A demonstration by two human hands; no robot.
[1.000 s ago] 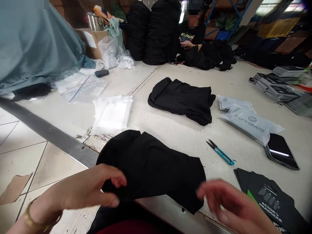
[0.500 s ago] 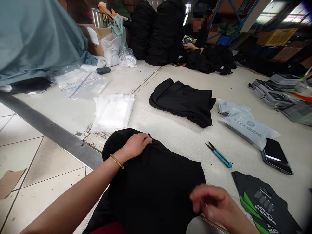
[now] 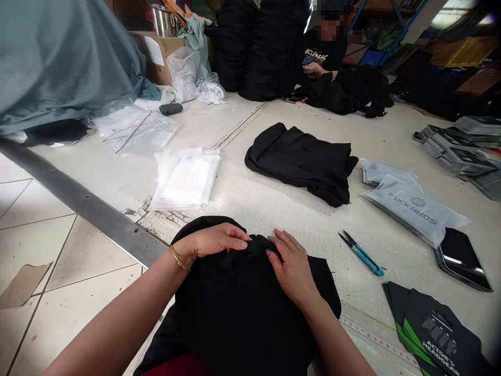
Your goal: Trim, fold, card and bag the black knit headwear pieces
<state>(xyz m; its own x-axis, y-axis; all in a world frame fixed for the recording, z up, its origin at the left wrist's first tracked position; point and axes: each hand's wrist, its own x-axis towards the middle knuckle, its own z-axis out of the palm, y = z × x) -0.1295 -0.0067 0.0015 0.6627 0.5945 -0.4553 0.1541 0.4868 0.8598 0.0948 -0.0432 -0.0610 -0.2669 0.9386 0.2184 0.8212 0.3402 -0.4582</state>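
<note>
Head view | black cloth [image 3: 242,308] lay beneath and between both hands' fingers, its far edge bunched there | left hand [image 3: 211,241], bent inward at the wrist, pinched that edge | right hand [image 3: 293,267], palm down, fingers slightly spread over cloth; pinch could not be told

The left wrist [image 3: 189,251] wears a bangle [image 3: 178,258] — golden

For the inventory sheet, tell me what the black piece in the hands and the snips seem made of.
Black piece: matte fabric, judging by its soft folds; the fibre can't be told. Snips: dark blades, probably metal; turquoise handle, perhaps plastic or coated metal.
</note>
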